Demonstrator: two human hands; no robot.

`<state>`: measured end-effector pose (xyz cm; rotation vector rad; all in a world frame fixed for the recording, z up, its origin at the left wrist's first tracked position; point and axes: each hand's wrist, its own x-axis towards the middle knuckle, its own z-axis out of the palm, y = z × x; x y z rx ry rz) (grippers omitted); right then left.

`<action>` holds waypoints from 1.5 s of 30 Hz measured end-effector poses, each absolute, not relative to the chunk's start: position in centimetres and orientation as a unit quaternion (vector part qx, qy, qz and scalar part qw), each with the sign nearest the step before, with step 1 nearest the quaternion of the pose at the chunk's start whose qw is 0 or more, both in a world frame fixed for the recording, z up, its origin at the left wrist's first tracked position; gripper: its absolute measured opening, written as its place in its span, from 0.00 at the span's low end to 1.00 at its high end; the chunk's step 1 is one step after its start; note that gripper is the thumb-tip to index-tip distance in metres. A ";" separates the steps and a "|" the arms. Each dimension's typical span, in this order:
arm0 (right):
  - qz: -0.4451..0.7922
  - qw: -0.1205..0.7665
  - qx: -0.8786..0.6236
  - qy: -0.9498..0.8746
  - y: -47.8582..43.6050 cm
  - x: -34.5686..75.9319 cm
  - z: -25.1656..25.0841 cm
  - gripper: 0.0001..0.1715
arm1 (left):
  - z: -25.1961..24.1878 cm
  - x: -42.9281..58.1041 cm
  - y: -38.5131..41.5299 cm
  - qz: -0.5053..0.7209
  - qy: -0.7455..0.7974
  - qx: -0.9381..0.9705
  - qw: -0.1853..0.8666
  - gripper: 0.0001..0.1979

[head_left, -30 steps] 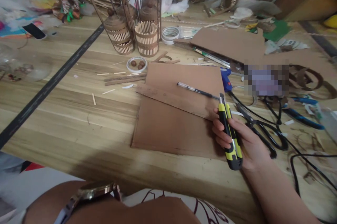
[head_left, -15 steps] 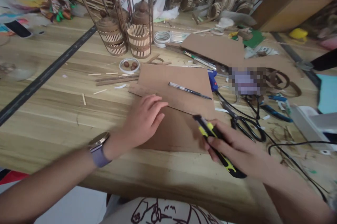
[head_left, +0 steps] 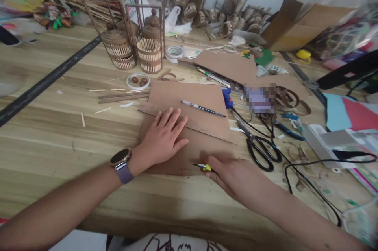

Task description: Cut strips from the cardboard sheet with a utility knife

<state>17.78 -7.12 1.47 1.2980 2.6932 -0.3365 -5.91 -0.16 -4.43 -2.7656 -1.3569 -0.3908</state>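
My left hand (head_left: 163, 137) lies flat with fingers spread on the brown cardboard (head_left: 203, 146), a watch on its wrist. In my right hand (head_left: 233, 176) is a black and yellow utility knife (head_left: 207, 167), its blade tip pointing left, low over the cardboard near its front edge. Whether the blade touches the cardboard I cannot tell. Most of the knife's handle is hidden by my fingers. A second cardboard piece (head_left: 165, 93) overlaps the first at the back, and a pen (head_left: 203, 108) rests on it.
Black-handled scissors (head_left: 260, 150), a blue glue gun (head_left: 227, 97) and blue pliers (head_left: 291, 131) lie to the right among cables. Slatted lantern-like baskets (head_left: 149, 56) stand at the back left, near a tape roll (head_left: 174, 53) and a lid with brown beads (head_left: 138, 81).
My left hand has settled flat onto the cardboard. The right hand has turned over and moved down and left, bringing the knife's tip near the cardboard's front edge. The view has shifted.
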 end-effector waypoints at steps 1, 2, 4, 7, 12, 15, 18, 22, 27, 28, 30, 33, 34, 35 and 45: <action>-0.108 0.068 0.426 0.896 -7.0 17.6 1.5 0.03 | -4.5 -5.9 -0.2 -0.128 -0.437 -0.890 0.017 0.32; -0.108 0.066 0.421 0.898 -6.8 17.5 1.5 0.03 | -4.5 -5.8 -0.2 -0.129 -0.437 -0.890 0.015 0.32; -0.116 0.059 0.416 0.900 -6.6 17.5 1.3 0.05 | -4.4 -5.8 -0.3 -0.128 -0.439 -0.889 0.011 0.32; -0.129 0.039 0.422 0.896 -6.5 17.9 1.0 0.07 | -4.3 -5.8 -0.2 -0.122 -0.438 -0.891 -0.005 0.33; -0.158 0.032 0.410 0.898 -6.5 18.4 1.0 0.12 | -4.1 -5.9 -0.1 -0.120 -0.430 -0.894 -0.032 0.35; -0.135 0.051 0.398 0.906 -6.6 18.3 1.1 0.14 | -4.1 -5.9 0.0 -0.123 -0.427 -0.895 -0.035 0.36; -0.100 0.069 0.384 0.915 -6.7 18.0 1.1 0.12 | -4.1 -5.9 -0.1 -0.130 -0.423 -0.896 -0.039 0.37; -0.062 0.086 0.366 0.925 -6.7 17.4 1.3 0.08 | -4.1 -5.9 -0.2 -0.131 -0.421 -0.896 -0.039 0.37; -0.029 0.096 0.346 0.933 -6.5 17.0 1.3 0.08 | -3.9 -5.8 -0.1 -0.122 -0.423 -0.897 -0.039 0.37; -0.023 0.100 0.345 0.933 -6.5 17.0 1.4 0.08 | -3.8 -5.8 -0.1 -0.123 -0.423 -0.897 -0.039 0.37; -0.011 0.109 0.347 0.932 -6.6 17.0 1.4 0.10 | -3.8 -5.9 -0.2 -0.128 -0.421 -0.897 -0.037 0.37; 0.001 0.126 0.348 0.929 -6.6 16.9 1.4 0.12 | -3.9 -5.8 -0.2 -0.138 -0.418 -0.897 -0.033 0.36; 0.000 0.134 0.349 0.927 -6.6 16.9 1.5 0.12 | -3.9 -5.8 -0.2 -0.140 -0.418 -0.897 -0.031 0.36; -0.002 0.142 0.350 0.926 -6.6 16.9 1.5 0.12 | -3.9 -5.8 -0.2 -0.140 -0.418 -0.897 -0.031 0.36; -0.030 0.208 0.351 0.913 -6.0 16.2 2.4 0.15 | -4.1 -5.8 -0.2 -0.152 -0.419 -0.894 -0.039 0.36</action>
